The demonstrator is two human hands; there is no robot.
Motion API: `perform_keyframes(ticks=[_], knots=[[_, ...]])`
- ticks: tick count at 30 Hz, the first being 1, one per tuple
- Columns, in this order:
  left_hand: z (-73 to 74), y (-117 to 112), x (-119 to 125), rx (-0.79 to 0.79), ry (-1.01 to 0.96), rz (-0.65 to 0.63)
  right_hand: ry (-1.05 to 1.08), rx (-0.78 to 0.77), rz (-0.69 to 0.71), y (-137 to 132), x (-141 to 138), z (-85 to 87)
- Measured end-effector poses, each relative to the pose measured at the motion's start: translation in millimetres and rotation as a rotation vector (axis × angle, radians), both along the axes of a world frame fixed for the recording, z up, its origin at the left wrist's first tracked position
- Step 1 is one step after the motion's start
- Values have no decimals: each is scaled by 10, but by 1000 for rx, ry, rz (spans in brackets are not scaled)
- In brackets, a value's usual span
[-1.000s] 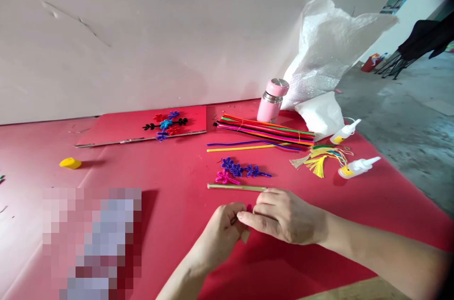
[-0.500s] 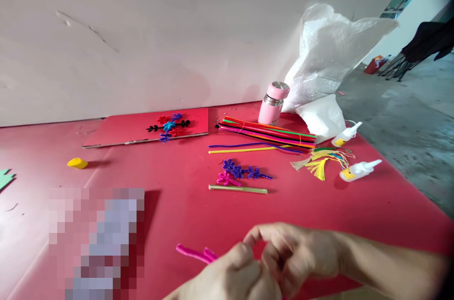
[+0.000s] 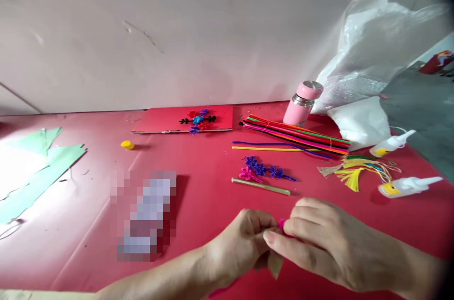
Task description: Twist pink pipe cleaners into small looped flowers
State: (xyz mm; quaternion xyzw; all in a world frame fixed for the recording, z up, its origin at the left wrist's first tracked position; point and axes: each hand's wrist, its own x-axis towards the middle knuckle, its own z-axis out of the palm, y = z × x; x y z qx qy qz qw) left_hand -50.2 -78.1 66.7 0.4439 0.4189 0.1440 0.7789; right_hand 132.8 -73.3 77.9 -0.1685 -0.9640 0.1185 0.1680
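My left hand (image 3: 241, 245) and my right hand (image 3: 319, 241) meet low in the picture over the red table cover (image 3: 198, 205). Both pinch a pink pipe cleaner (image 3: 281, 224), of which only a small bit shows between the fingertips. Just beyond my hands lie a thin olive stick (image 3: 260, 186) and small pipe-cleaner flowers (image 3: 262, 171) in purple, blue and pink.
A bundle of coloured pipe cleaners (image 3: 298, 132) lies at the back right by a pink flask (image 3: 301, 102), a white plastic bag (image 3: 369, 64), two glue bottles (image 3: 407, 185) and yellow tassels (image 3: 354, 175). A red card with flowers (image 3: 191, 119), a yellow cap (image 3: 127, 145) and green paper (image 3: 39, 167) lie left.
The view has swung left, showing green paper. My hands rose from the bottom edge, and the long pink pipe-cleaner end that stuck out leftwards is now tucked between my fingers.
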Motion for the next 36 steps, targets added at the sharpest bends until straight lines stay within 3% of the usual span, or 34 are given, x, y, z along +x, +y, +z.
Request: perform_keyframes(ticks=[3,5,8,11,13,15,17,20,22,24,28,36], knots=[[31,-22,0,49,-43,-1,44,-55,0,-23,2,39],[60,-45,-7,216,-16,-17,156,-250,-129,-76,-6,1],[115,-79,-26,548,78,-51,344,-787,-359,-172,-36,-86],[129,-108,-47,851,138,-114,544,-1353,-415,-220,-81,-144],[80,-110,-53,1051,161,-189,659,-1606,-386,-199,-110,-178],[-23,-89,-38,1224,187,-250,687,-1752,-401,-131,-128,-237],[-158,-49,4,1211,222,-186,662,-1741,-430,-29,-129,-322],[-348,19,96,763,233,113,637,-1467,-568,128,-113,-436],[-431,51,148,487,151,237,606,-1253,-610,193,-104,-473],[-475,68,182,324,66,312,598,-1113,-629,213,-105,-490],[-497,91,214,201,-30,399,664,-1020,-666,177,-128,-543],[-535,137,208,-3,-309,407,826,-968,-615,144,-169,-524]])
